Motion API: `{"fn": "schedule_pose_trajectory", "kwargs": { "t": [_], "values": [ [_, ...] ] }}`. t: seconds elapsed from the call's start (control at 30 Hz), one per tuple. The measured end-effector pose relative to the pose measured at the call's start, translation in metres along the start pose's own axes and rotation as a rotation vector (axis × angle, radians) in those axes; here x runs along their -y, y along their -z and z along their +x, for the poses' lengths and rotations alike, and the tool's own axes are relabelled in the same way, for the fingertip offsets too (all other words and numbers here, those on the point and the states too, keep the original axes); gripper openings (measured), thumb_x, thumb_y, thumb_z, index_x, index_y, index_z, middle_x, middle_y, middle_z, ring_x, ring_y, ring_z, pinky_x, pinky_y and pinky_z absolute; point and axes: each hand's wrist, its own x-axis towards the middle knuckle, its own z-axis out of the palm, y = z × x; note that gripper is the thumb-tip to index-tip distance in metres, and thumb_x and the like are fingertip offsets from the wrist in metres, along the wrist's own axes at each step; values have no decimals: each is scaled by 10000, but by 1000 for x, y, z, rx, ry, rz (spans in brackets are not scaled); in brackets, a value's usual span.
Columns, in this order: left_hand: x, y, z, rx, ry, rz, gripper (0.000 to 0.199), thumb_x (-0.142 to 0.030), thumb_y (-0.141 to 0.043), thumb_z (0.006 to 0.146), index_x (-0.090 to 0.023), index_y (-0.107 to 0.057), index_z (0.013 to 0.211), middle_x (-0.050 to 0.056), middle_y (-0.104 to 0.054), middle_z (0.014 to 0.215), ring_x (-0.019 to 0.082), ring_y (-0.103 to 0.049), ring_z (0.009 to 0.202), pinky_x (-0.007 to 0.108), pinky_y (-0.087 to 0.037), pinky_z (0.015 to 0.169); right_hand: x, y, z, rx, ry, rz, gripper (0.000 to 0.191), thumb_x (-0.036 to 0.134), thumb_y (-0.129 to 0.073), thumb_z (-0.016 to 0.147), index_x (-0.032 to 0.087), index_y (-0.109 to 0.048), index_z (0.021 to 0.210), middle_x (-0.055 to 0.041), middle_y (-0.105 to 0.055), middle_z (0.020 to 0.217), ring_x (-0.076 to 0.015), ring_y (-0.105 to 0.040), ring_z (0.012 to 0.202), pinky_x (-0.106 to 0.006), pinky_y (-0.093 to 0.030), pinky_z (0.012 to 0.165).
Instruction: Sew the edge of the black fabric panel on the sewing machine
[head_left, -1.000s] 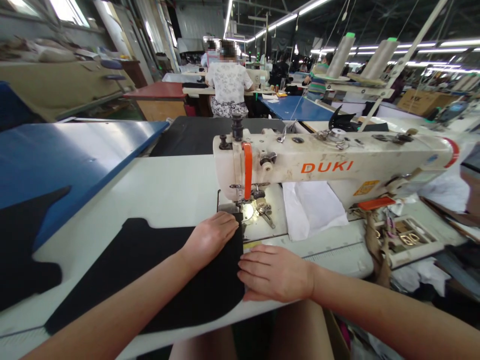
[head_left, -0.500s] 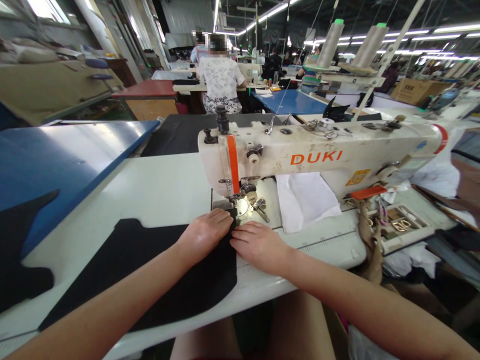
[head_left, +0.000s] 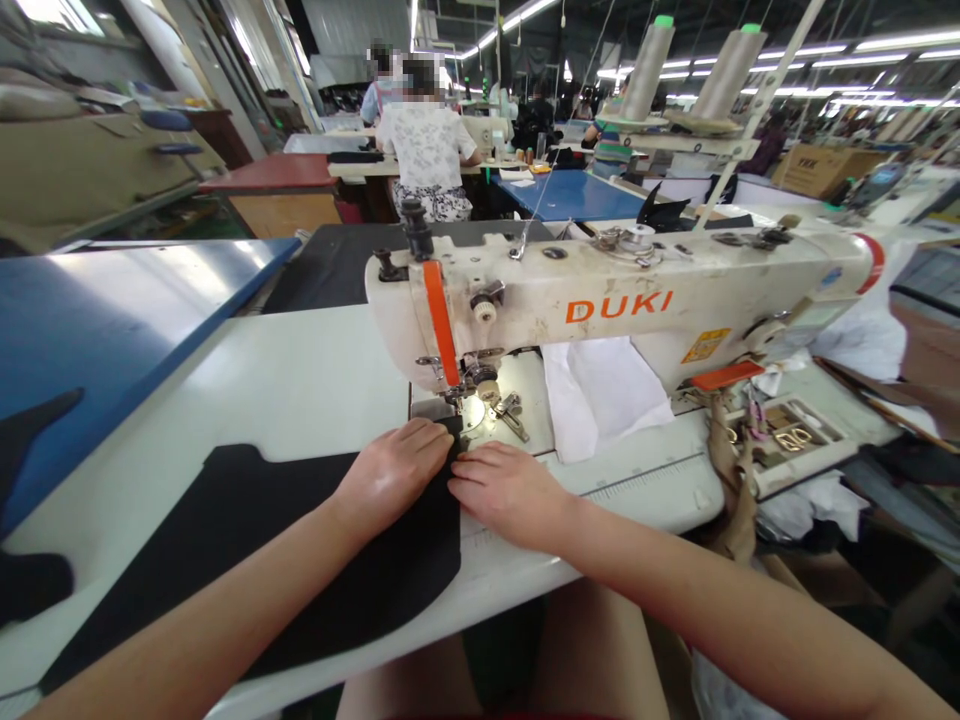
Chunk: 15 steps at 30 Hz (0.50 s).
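Observation:
A large black fabric piece (head_left: 337, 590) lies on the white sewing table, its right edge running up to the presser foot (head_left: 457, 405) of a sewing machine (head_left: 525, 300) marked DUKI. My left hand (head_left: 394, 465) presses on the fabric just in front of the foot, fingers together and curled at its edge. Close beside it, my right hand (head_left: 514, 495) has its fingertips closed on the same edge; the thumb is hidden. The lit needle plate (head_left: 474, 412) shows just beyond my fingers. The needle tip is too small to make out.
White cloth (head_left: 604, 400) lies under the machine arm. At right, a tray (head_left: 821, 470) holds small metal parts. A blue table (head_left: 142, 310) with more black fabric (head_left: 34, 440) stands at left. Thread cones (head_left: 649, 75) rise behind the machine. A person (head_left: 427, 145) sits ahead.
The whole view has shifted, so the machine and table appear slightly farther left. Both hands stay on the fabric edge by the presser foot, with hardly any visible movement against the machine.

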Motion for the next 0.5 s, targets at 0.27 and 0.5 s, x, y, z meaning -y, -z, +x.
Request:
{"fn": "schedule_pose_trajectory", "kwargs": {
  "t": [0.27, 0.5],
  "values": [
    [-1, -1, -1, -26, -1, 15, 213, -166, -396, 938, -117, -603, 918, 80, -632, 888, 198, -570, 847, 337, -541, 758, 1, 0, -1, 3, -3, 4, 85, 201, -547, 904, 161, -622, 910, -70, -649, 1059, -201, -542, 977, -323, -427, 918],
    [-2, -1, 0, -3, 16, 28, 228, -164, -380, 941, -122, -600, 900, 80, -622, 877, 205, -575, 861, 344, -546, 761, 1, 0, -1, -11, 0, 16, 111, 173, -517, 910, 155, -627, 911, -73, -651, 1048, -201, -545, 966, -325, -428, 918]
  ]
}}
